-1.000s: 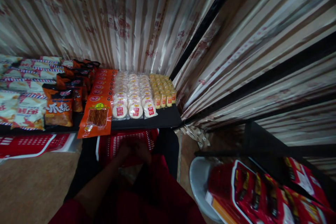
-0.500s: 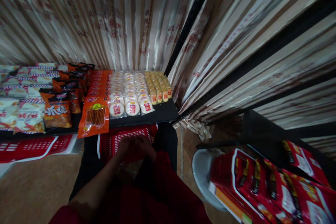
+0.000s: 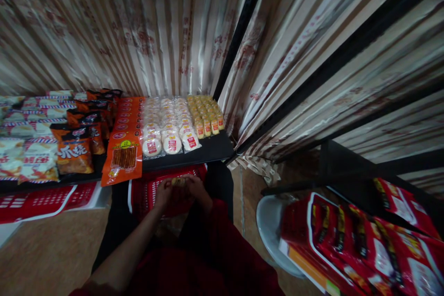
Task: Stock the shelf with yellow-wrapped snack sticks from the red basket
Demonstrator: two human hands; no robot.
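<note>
My left hand (image 3: pixel 163 192) and my right hand (image 3: pixel 196 187) meet above a red basket (image 3: pixel 138 194) in front of my lap. Between their fingertips is a small yellowish packet (image 3: pixel 178 181), pinched from both sides. It resembles the small yellow packets (image 3: pixel 207 126) in rows at the right end of the black shelf (image 3: pixel 222 145). Left of those, round white wrapped snacks (image 3: pixel 172 143) lie in three columns, beside a flat orange packet (image 3: pixel 123 158) overhanging the shelf's front edge.
Orange and black bags (image 3: pixel 74 152) and white bags (image 3: pixel 40 159) fill the shelf's left part. Another red basket (image 3: pixel 45 201) is below. At the right, a basket of red packets (image 3: pixel 347 236) stands by a grey-white stool (image 3: pixel 272 231). Curtains (image 3: pixel 156 32) and black poles (image 3: pixel 243 27) stand behind.
The small yellowish packet now shows between my hands, which are slightly raised and further apart. The view has shifted a little.
</note>
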